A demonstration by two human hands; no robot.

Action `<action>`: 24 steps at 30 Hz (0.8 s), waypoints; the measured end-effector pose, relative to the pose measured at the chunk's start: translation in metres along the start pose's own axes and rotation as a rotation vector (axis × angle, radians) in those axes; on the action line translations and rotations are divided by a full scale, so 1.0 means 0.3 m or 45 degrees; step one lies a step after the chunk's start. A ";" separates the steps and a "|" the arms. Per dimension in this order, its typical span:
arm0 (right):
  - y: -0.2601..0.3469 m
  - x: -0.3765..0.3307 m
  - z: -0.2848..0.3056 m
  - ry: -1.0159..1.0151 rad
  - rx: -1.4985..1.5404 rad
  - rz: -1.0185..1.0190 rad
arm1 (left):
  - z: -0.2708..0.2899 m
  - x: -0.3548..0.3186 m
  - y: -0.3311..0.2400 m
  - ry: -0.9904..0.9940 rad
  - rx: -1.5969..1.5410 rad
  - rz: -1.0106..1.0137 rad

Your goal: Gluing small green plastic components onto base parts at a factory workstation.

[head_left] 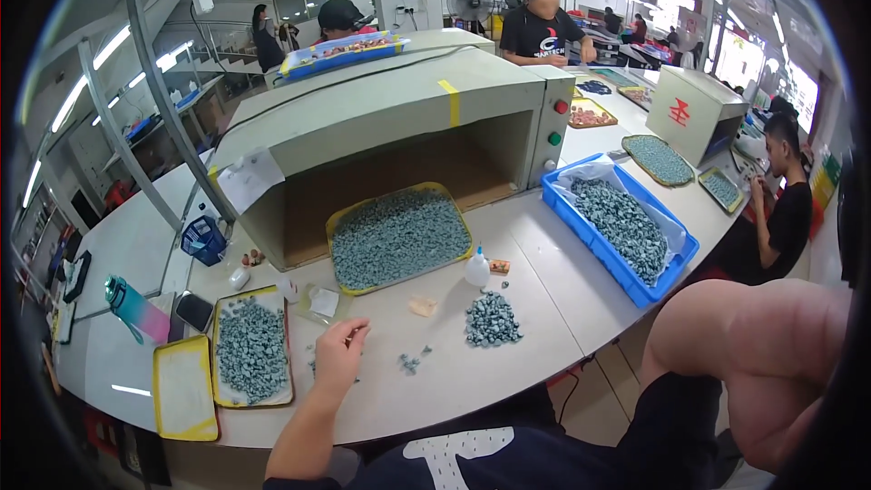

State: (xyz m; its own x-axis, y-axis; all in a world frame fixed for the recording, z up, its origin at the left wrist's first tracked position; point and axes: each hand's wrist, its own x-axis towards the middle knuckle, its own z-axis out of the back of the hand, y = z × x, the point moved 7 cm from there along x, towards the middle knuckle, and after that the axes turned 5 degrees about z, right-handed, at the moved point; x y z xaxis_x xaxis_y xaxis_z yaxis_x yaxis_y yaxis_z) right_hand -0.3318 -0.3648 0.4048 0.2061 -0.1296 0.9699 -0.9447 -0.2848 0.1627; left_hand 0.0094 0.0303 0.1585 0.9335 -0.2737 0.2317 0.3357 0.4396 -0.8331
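My left hand (337, 352) hovers over the pale table, left of a few loose blue-green pieces (410, 363). Its fingertips are pinched together; whatever they hold, if anything, is too small to make out. My right arm (753, 345) is bent and raised close at the right, its hand out of view. To the right of the loose pieces lies a small heap of blue-green pieces (493, 319). Beside my left hand is a yellow-edged tray (292, 390) of similar pieces. A larger yellow-rimmed tray (399, 283) full of them rests at the mouth of a box-like machine (390, 100).
A white squeeze bottle (477, 268) stands behind the heap. At right is a blue bin (617, 277) of pieces. An empty yellow tray (186, 388), a phone (194, 311) and a water bottle (136, 308) lie left. Co-workers sit right and beyond the machine.
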 end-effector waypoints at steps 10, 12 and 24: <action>-0.308 0.037 0.167 -0.512 0.518 -0.492 | -0.072 0.086 0.017 0.013 -0.063 0.063; -0.340 0.026 0.167 -0.539 0.590 -0.568 | -0.095 0.123 0.045 0.030 -0.118 0.090; -1.345 -0.476 -0.240 0.324 -0.257 -1.267 | -0.015 0.125 -0.007 0.326 -0.638 0.300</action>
State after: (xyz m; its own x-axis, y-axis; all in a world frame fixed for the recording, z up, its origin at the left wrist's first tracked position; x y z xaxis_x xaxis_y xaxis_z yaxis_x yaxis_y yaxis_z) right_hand 0.0014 -0.1629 0.2136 0.8763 0.2865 0.3874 -0.4080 0.0135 0.9129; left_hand 0.0432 0.0152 0.1666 0.8946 -0.4422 -0.0639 -0.0346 0.0741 -0.9967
